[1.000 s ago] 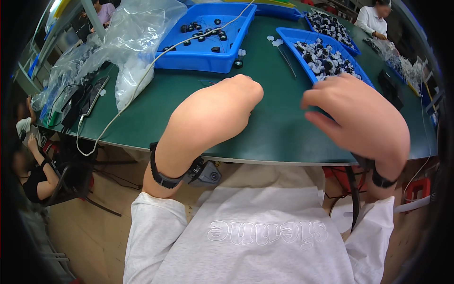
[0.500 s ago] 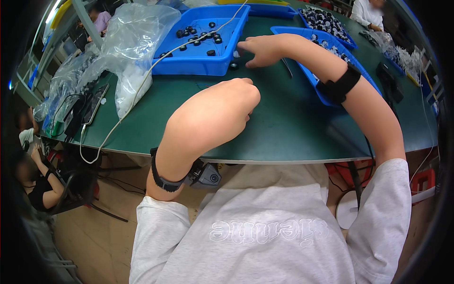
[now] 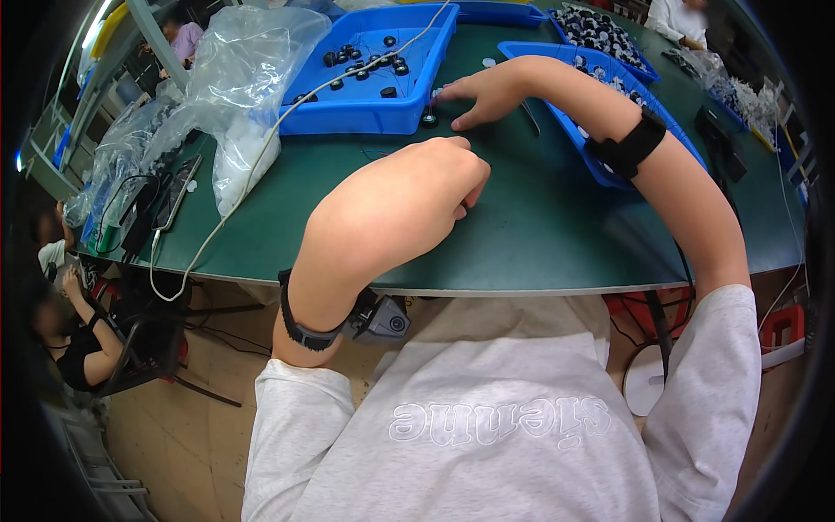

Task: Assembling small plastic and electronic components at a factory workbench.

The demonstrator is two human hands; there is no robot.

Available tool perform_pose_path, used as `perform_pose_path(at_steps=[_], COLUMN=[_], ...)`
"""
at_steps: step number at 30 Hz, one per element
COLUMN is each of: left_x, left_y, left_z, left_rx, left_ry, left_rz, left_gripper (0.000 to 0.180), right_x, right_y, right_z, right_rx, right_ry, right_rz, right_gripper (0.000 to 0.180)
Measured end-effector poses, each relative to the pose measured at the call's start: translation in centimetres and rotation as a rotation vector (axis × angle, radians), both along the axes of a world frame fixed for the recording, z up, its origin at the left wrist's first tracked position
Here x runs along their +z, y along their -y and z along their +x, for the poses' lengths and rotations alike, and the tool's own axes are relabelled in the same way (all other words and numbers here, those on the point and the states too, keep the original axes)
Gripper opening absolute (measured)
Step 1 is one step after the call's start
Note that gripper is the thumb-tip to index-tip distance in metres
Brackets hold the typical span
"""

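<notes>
My left hand is closed, back upward, over the near middle of the green table. A dark bit shows under its curled fingers, too hidden to name. Thin coloured wires stick out beside its knuckles. My right hand reaches out beyond it, with thumb and fingers apart. Its fingertips are at a small black round part with thin wires, which stands against the right side of a blue tray. Whether they touch it I cannot tell. Several similar black round parts lie in that tray.
Under my right forearm is a blue tray of small parts, with tweezers beside it. Another tray of black and white parts stands behind. A clear plastic bag, a white cable and a phone occupy the left.
My left hand has shifted slightly right, its fingers showing more. My right fingertips have moved a little around the black part by the tray. A small white piece now shows behind the right hand.
</notes>
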State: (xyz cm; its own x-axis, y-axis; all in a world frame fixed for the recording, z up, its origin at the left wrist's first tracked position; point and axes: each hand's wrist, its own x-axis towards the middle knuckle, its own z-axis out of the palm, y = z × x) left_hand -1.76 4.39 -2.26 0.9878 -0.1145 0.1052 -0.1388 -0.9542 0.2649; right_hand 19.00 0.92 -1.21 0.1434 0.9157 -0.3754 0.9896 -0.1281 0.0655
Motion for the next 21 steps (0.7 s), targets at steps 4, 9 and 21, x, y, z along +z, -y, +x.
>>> perform_pose_path(at_steps=[4,9,21], left_x=[-0.1,-0.2,0.7], left_y=[-0.1,-0.2,0.4], left_z=[0.0,0.3,0.5], left_rx=[-0.008,-0.064,-0.141], left_ry=[-0.011,0.042,0.115], left_rz=[-0.024,-0.022,-0.027], left_gripper=[0.012,0.011,0.012], right_x=[-0.4,0.3,8.6], right_y=[-0.5,0.2,8.4], right_z=[-0.3,0.1,-4.8], right_rx=[-0.044,-0.069,-0.032], right_ry=[-0.009,0.026,-0.018], right_rz=[0.001,0.033,0.154], right_gripper=[0.063,0.062,0.042])
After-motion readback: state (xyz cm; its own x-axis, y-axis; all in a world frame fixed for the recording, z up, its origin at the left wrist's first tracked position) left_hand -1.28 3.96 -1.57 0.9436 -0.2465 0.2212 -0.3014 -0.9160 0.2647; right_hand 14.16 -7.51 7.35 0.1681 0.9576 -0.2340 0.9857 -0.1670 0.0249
